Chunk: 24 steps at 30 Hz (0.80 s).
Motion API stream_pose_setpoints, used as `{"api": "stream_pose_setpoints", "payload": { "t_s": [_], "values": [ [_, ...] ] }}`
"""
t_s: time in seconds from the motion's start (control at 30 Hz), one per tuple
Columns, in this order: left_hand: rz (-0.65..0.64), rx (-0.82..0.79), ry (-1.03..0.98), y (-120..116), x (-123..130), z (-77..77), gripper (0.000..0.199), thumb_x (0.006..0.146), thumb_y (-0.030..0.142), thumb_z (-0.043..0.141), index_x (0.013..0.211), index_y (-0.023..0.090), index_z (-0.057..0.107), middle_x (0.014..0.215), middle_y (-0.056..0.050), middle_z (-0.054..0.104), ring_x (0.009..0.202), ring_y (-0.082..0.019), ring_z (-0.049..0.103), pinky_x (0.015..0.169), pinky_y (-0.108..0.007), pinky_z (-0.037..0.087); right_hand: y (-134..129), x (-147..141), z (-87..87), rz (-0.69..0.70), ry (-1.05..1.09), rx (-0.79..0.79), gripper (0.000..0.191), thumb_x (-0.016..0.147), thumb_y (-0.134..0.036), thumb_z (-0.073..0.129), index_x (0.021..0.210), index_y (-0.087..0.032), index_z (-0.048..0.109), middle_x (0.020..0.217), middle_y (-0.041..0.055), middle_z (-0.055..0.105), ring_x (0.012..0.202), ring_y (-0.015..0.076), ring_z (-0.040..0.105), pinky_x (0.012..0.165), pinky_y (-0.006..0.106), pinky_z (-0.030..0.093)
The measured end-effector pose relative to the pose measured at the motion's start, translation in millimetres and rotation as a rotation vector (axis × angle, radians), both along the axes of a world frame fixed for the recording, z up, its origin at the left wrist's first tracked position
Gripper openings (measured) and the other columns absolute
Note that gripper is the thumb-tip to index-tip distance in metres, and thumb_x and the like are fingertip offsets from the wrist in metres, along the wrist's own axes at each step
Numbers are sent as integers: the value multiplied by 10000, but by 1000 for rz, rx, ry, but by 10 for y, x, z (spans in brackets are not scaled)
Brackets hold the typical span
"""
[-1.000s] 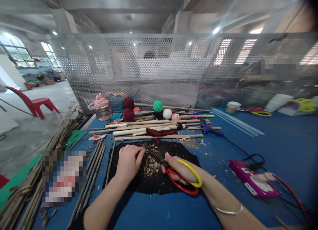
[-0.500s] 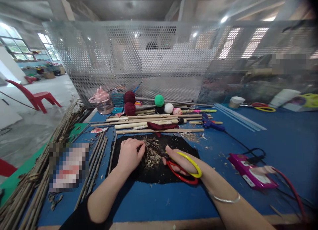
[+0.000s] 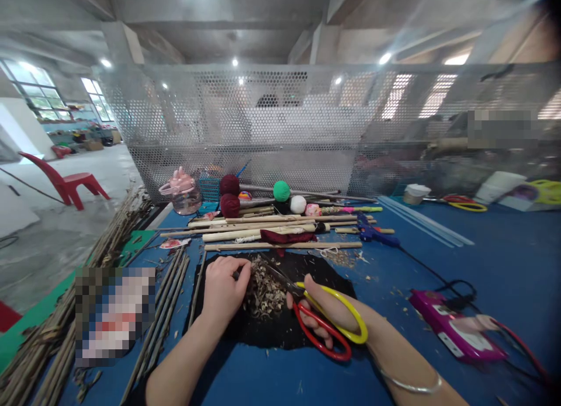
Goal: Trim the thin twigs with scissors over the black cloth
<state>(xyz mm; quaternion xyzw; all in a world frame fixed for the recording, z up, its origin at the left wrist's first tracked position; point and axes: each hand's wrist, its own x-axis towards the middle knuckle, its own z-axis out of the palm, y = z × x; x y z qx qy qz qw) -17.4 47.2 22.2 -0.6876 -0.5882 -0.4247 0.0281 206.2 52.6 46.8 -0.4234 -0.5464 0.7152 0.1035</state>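
My right hand grips a pair of scissors with one yellow and one red handle loop. The handles are spread and the dark blades point up and left over a pile of dry, curled plant bits. Left of that pile, my left hand is closed, thumb against the curled fingers. A small dark bit shows at its fingertips, too little to name. Under both hands and the pile lies a black cloth.
Behind the cloth lie several wooden sticks, yarn balls and a blue glue gun. Bundled stalks line the left side. A purple power strip sits right. A pink-lidded jug stands near the perforated screen.
The view has tilted up a little. The scissor handles have spread wider apart in my right hand. My left hand stays closed beside the pile.
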Motion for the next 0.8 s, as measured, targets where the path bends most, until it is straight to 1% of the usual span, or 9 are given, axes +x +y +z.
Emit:
{"api": "stream_pose_setpoints", "payload": {
  "t_s": [0.07,0.2,0.33,0.5,0.63,0.8],
  "values": [
    [-4,10,-9,-2,2,-7,188,803,279,497,721,196,645,727,-29,648,712,-160,553,705,-311,416,-13,-1,23,22,-16,-1,652,728,-760,248,942,-191,482,521,-73,389,342,30,329,316,137,340],
    [-86,6,11,7,25,-50,200,817,279,483,747,193,650,712,-33,637,691,-151,544,682,-300,426,-3,-9,31,19,-45,34,650,738,-751,240,954,-191,490,520,-71,385,336,29,313,302,129,310],
    [-137,-28,43,8,50,-66,191,822,268,483,778,194,654,711,-33,635,681,-147,537,671,-293,427,22,-26,-1,19,-98,37,664,741,-754,202,917,-187,498,508,-69,386,321,28,301,289,132,310],
    [-180,-63,85,4,62,-63,185,820,258,490,788,199,662,707,-31,636,682,-143,531,685,-292,425,42,-42,-55,20,-81,80,654,750,-747,188,903,-185,486,487,-77,375,306,30,289,275,135,316],
    [-192,-67,94,13,55,-81,206,824,265,481,782,201,672,703,-39,634,677,-143,528,664,-290,423,51,-35,-71,49,-81,95,638,760,-736,204,881,-176,486,470,-82,369,293,32,284,261,141,310],
    [-203,-92,132,16,46,-94,220,830,277,472,797,204,677,701,-41,631,674,-145,524,654,-286,417,60,-32,-76,71,-81,139,646,771,-726,193,837,-162,500,424,-89,340,267,28,252,242,133,267]
  ]
}}
